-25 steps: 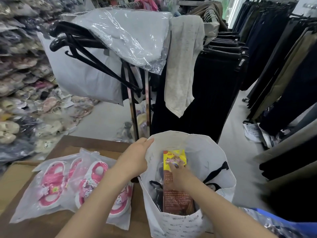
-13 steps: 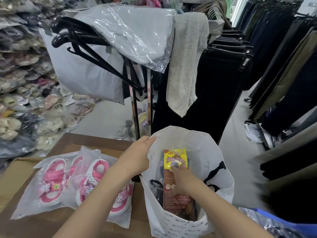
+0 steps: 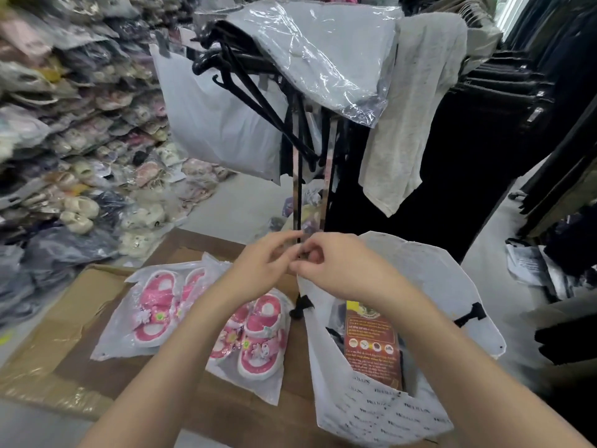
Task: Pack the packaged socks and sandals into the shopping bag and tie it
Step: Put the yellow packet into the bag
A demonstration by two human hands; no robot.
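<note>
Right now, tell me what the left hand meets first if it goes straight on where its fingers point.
The right hand: the left hand points up and rightward, straight at its curled fingers, which seem to pinch the shopping bag at its rim. They look almost touching; blur hides any gap.

White plastic shopping bag (image 3: 387,412): white ground with small black lettering repeated in rows. Its black ribbon handles (image 3: 470,315) are plain.

Orange-brown printed sock packet (image 3: 371,347): pale text, a row of small round icons, yellow band at the top.

Pink-and-white sandals in a clear plastic sleeve (image 3: 155,305): pink uppers, white rims, yellow-green flower trim. The second sleeved pair of pink-and-white sandals (image 3: 258,344) is coloured alike.

Brown cardboard tabletop (image 3: 58,344): tan, unpatterned.

Black plastic hangers (image 3: 245,88): solid black.

Pale grey hanging cloth (image 3: 410,124): faintly speckled.
</note>
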